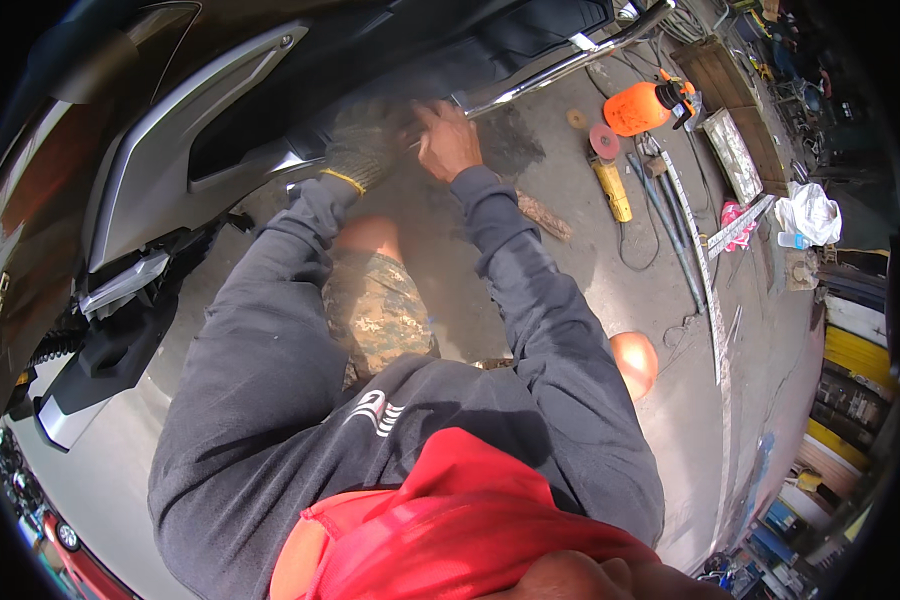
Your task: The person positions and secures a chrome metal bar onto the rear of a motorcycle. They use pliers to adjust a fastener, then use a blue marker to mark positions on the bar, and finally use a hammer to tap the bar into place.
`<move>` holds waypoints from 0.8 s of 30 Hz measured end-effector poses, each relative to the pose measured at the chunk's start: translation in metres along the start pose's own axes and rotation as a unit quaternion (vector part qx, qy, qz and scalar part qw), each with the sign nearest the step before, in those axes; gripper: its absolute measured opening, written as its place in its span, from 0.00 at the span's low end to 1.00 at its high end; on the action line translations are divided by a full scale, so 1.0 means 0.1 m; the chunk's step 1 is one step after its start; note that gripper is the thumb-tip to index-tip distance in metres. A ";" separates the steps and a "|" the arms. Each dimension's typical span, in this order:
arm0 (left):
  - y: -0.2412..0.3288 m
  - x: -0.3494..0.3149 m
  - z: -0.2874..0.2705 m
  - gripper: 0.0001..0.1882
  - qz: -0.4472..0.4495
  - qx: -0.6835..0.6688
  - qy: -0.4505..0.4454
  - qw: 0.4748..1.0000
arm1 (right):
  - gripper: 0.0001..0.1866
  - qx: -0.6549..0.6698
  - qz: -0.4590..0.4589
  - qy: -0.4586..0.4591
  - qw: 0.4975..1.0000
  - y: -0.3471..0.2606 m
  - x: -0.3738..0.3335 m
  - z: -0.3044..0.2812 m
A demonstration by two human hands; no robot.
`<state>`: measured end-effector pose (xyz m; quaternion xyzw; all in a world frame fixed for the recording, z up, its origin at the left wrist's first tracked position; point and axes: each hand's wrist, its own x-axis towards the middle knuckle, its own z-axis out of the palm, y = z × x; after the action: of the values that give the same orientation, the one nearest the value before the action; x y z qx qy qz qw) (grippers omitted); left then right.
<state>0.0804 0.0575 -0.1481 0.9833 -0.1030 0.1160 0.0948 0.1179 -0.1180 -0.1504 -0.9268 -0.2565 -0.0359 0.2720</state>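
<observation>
Chrome-bright metal marks the spot where both hands meet: a long shiny bar (570,60) runs from the upper right down to the dark underside of a motorcycle (220,130), and its lower end sits right at the fingers. The right hand (448,140) is bare, its grip curled together at that lower end of the bar, though whether the fingers actually clamp the bar or only press by it cannot be told from here. Just beside it, touching or nearly so, the left hand (365,145) wears a worn knit glove with a yellow cuff; its grip is pressed against the bike's dark panel, and whether it is closed on anything is hidden by blur.

Beyond the right hand's grip, on the concrete floor (590,290), lies a yellow angle grinder (610,180) with a reddish disc, and further out an orange spray bottle (645,105). Long metal strips (705,270) stretch away past the grinder, well apart from the hands. A crumpled white bag (812,212) lies further off still, near a flat framed panel (732,152).

Below the grips, between the dark sleeves, a bent knee in camouflage shorts (375,310) shows. An orange rounded thing (635,362) sits by the right elbow.
</observation>
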 end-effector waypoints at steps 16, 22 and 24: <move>-0.02 -0.32 -0.16 0.31 -0.086 0.118 -0.008 0.989 | 0.26 -0.059 -0.175 -0.052 0.981 -0.02 0.21 0.13; 0.02 -0.15 -0.31 0.29 -0.165 0.092 -0.066 0.980 | 0.21 0.062 -0.179 -0.251 0.949 0.17 0.90 0.06; -0.03 -0.19 -0.36 0.27 -0.160 0.089 -0.062 0.981 | 0.22 0.097 -0.198 -0.292 0.931 0.25 1.06 0.08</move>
<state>0.0558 0.0710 -0.1192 0.9969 0.0607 0.0465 0.0175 0.2214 -0.0834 -0.1477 -0.7955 -0.5055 0.2083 0.2614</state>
